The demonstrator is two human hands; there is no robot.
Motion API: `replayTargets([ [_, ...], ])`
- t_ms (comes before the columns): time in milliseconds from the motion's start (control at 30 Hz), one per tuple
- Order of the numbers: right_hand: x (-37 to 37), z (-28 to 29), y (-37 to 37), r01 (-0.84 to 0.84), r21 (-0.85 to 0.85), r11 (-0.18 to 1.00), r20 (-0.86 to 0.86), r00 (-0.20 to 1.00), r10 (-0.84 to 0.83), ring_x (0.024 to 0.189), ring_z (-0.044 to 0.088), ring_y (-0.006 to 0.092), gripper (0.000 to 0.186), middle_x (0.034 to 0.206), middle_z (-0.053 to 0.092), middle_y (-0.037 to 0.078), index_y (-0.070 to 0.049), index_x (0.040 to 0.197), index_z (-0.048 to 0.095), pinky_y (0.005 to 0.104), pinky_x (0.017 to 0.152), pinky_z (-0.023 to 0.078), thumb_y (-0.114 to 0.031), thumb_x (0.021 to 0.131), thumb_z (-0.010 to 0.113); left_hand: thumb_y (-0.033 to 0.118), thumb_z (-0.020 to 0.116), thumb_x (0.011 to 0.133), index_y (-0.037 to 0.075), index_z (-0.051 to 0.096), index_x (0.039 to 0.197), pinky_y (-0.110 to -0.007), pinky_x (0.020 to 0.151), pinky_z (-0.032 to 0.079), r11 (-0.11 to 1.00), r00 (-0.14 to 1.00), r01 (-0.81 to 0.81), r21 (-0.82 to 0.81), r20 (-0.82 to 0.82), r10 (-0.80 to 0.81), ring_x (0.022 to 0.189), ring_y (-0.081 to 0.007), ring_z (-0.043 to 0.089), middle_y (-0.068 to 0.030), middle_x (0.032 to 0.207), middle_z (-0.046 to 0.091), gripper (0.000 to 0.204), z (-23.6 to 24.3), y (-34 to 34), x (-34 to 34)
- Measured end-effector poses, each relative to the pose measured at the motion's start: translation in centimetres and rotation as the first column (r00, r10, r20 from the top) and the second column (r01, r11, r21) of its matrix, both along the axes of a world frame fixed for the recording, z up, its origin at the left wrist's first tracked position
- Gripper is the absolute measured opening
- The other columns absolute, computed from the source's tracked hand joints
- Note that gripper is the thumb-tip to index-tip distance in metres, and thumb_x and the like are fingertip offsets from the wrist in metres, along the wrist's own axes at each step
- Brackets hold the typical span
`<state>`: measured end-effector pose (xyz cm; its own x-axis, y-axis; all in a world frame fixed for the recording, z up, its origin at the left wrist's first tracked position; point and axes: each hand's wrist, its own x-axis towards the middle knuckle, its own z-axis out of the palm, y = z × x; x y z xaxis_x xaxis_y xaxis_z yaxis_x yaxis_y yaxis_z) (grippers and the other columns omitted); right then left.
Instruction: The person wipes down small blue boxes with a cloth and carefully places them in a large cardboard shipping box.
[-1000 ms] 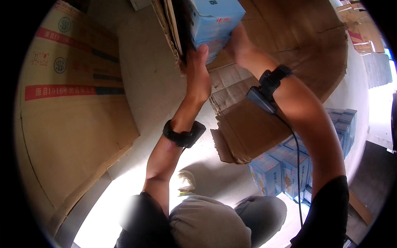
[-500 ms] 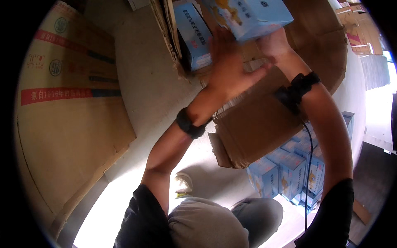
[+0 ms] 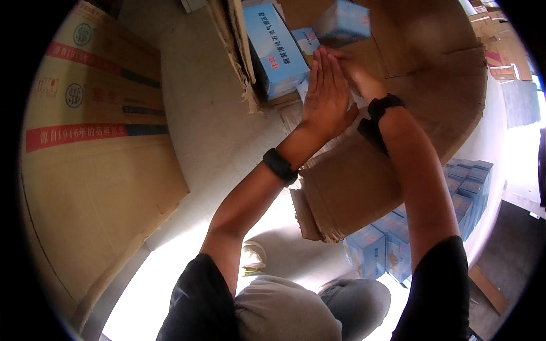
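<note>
Plainly, we find the left hand (image 3: pixel 327 94) released, fingers straight; the right hand's (image 3: pixel 357 71) grip we cannot tell. Inside the carton (image 3: pixel 435 79), we note one blue box (image 3: pixel 277 48) at the left hand's ten o'clock, a second box (image 3: pixel 342 23) near twelve.

Beyond the left hand (image 3: pixel 328 94), at least three blue boxes (image 3: pixel 276 48) are seen in one open carton (image 3: pixel 435 79). Behind the right hand (image 3: pixel 359 74), more stacked boxes (image 3: pixel 365 250) are overlapped beyond counting. Two wrist straps (image 3: pixel 277 163) are worn.
</note>
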<state>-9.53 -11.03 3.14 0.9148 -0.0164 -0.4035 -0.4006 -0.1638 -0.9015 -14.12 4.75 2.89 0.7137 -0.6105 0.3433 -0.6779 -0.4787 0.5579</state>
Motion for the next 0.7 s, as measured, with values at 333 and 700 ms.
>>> replayTargets([
  [333, 0.3, 0.8, 2.4, -0.164, -0.291, 0.943, -0.35, 0.935, 0.055, 0.108, 0.055, 0.027, 0.07, 0.12, 0.059, 0.011, -0.013, 0.131, 0.054, 0.05, 0.082, 0.049, -0.056, 0.078, 0.07, 0.028, 0.072, 0.083, -0.021, 0.023, 0.138, -0.05, 0.115, 0.024, 0.993, 0.966, 0.015, -0.119, -0.255, -0.045, 0.14, -0.0514, 0.02, -0.0404, 0.146, 0.021, 0.088, -1.6, 3.5, -1.6],
  [700, 0.0, 2.0, 4.0, 0.202, -0.168, 0.965, -0.341, 0.906, -0.249, 0.089, 0.056, 0.0175, 0.049, 0.096, 0.063, 0.003, -0.015, 0.105, 0.064, 0.0352, 0.07, 0.044, -0.055, 0.076, 0.068, 0.026, 0.073, 0.081, -0.022, 0.032, 0.135, -0.046, 0.11, 0.035, 0.99, 0.97, -0.125, -0.066, -0.217, 0.108, 0.137, -0.0499, 0.03, -0.0392, 0.148, 0.021, 0.083, -1.2, 4.2, -3.1],
])
